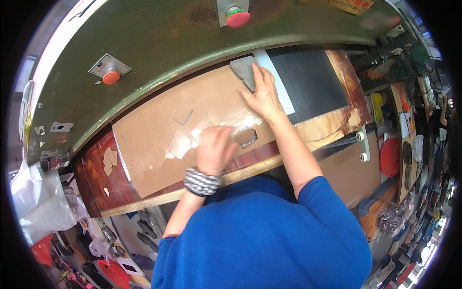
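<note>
A worn wooden cutting board (337, 123) under a green press arm (159, 43) is covered by a tan sheet (154, 130) with cut-out holes. A grey metal cutting die (244, 69) at its far edge is pressed flat by the right hand (262, 94), fingers spread. The left hand (214, 149) is curled on the sheet; whether anything is grasped cannot be told.

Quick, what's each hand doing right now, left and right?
Left hand: curled, knuckles up, resting on the tan sheet; whether it grips anything cannot be told.
Right hand: open, fingers spread flat on the grey cutting die.

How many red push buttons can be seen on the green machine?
2. One red button sits on a small metal plate at the upper left of the green machine; the other red button is at the top centre. Others may be hidden outside the view.
</note>
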`<state>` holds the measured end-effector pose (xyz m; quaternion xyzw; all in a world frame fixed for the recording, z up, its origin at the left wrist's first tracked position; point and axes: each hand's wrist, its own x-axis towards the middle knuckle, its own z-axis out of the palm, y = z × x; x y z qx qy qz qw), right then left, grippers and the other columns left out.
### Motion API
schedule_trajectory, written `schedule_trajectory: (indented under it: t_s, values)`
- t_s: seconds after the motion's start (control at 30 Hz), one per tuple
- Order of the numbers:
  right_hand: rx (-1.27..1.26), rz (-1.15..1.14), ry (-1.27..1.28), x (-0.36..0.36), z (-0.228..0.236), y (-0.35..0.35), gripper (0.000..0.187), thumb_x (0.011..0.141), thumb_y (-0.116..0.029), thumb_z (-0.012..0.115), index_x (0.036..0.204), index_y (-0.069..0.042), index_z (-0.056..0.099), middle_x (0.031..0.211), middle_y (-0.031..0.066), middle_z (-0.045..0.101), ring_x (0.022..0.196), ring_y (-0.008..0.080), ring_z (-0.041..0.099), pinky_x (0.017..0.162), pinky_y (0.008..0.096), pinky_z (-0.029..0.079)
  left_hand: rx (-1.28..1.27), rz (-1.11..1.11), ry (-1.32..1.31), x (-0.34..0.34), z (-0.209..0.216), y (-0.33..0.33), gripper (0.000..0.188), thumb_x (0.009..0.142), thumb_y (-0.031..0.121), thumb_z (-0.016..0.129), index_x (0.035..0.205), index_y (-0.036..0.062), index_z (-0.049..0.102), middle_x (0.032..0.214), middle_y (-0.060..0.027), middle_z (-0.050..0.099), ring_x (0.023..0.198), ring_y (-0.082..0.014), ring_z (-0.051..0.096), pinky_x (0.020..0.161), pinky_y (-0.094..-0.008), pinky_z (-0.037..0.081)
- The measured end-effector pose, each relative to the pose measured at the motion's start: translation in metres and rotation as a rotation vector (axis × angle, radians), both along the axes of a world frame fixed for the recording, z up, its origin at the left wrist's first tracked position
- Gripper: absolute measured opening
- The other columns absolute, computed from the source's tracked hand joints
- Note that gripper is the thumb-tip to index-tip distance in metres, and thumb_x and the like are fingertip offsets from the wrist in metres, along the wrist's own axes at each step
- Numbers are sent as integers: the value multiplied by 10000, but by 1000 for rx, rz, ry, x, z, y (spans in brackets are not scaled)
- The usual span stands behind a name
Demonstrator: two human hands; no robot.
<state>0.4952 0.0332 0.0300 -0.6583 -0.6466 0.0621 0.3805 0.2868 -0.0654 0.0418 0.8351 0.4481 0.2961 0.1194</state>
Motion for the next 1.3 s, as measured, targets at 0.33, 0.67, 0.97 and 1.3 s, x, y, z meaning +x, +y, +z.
schedule_trajectory:
  t_s: [0.33,0.67,0.97,1.3]
  values:
    - [-20,-180,1197,93,-1,-58,627,768,-86,815,1311,12,517,1137,191,646,1014,195,630,911,303,496,-382,-107,-292,30,16,-30,186,750,18,735,850,82,592,1053,-64,672,1132,-267,573,1029,-445,372]
    - [88,-390,73,123,-19,-194,458,795,-179,782,1174,8,606,1094,153,631,987,274,608,880,378,497,-308,-145,-291,76,5,19,316,907,100,597,1219,53,595,966,-128,609,922,-262,597,840,-349,479]
    - [-353,15,1724,54,-9,-192,311,950,-131,631,1194,55,578,1085,116,666,939,169,662,849,319,549,12,-216,293,101,-13,10,719,824,438,668,1395,56,457,1460,-211,397,1380,-378,336,1141,-588,192]
    - [-139,-78,1756,21,-3,-171,255,1008,-179,539,1150,19,612,1089,82,642,932,157,610,825,301,494,-59,-361,-67,89,-6,2,703,772,403,757,1339,55,529,1369,-211,509,1298,-406,461,1113,-579,287]
